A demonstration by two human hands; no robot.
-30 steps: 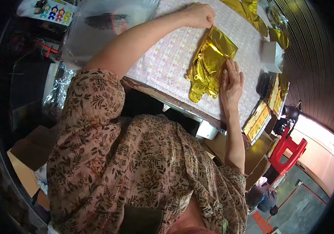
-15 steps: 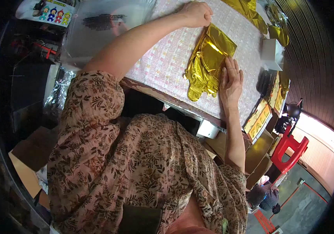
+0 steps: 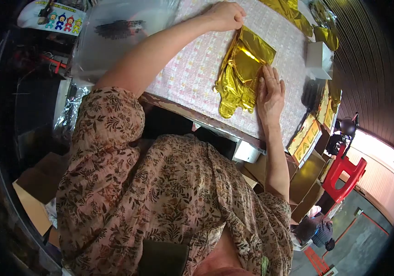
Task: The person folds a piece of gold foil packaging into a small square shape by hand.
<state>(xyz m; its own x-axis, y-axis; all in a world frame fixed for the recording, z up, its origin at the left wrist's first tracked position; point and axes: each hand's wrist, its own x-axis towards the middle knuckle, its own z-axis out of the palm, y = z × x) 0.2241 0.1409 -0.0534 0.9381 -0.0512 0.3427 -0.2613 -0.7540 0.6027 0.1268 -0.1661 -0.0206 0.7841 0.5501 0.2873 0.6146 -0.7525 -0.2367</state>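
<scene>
While the left hand [image 3: 227,16] is curled closed, pinching the far corner of the gold foil balloon [image 3: 241,69], the right hand [image 3: 269,94] lies flat with fingers spread, pressing the balloon's near-right edge and gripping nothing. Balloon is folded over and lies on the table [image 3: 192,69], near its front edge, roughly midway between both hands. Table is covered with a pale pink-and-white patterned cloth. More gold foil pieces [image 3: 293,14] sit at the table's far right end, and a small white box [image 3: 319,60] stands on the table right of the balloon. A clear plastic bag [image 3: 118,27] with a dark print lies at the table's left end; a sheet with cartoon figures [image 3: 56,18] is further left. Yellow printed packs [image 3: 307,138] hang off the table's right side, possibly boxed cards, hard to read. Cardboard boxes [image 3: 307,179] sit below the table on the right, with a red plastic stool [image 3: 344,177] beyond them on a grey floor.
</scene>
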